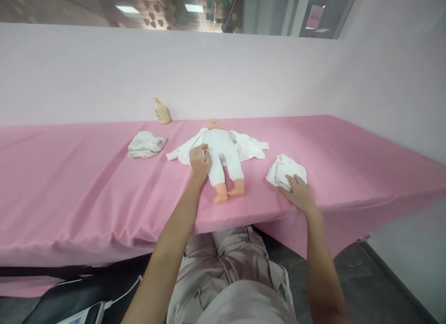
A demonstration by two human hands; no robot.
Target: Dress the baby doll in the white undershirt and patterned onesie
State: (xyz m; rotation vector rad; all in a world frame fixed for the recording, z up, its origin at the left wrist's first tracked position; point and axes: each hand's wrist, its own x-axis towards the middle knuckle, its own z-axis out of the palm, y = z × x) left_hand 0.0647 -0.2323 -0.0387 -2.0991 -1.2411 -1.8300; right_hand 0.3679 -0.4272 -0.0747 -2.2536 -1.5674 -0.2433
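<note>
A baby doll (pixel 222 142) with a white cloth body lies on its back, its bare feet toward me. Under it a small white jacket (pixel 252 146) is spread, sleeves out to both sides. My left hand (pixel 200 161) rests against the doll's side at the hip, its fingers curled; what they hold, if anything, is hidden. To the right, my right hand (pixel 298 193) lies on the near edge of a folded white garment (pixel 284 169), fingers spread and touching its top. The doll's head is only partly visible at the far end.
Pink cloth (pixel 94 184) covers the long table, hanging over its front edge. Another folded white garment (pixel 145 144) lies at left, near a pale pump bottle (pixel 161 111) by the wall. A black stool (pixel 87 291) bears a device with a white cable below.
</note>
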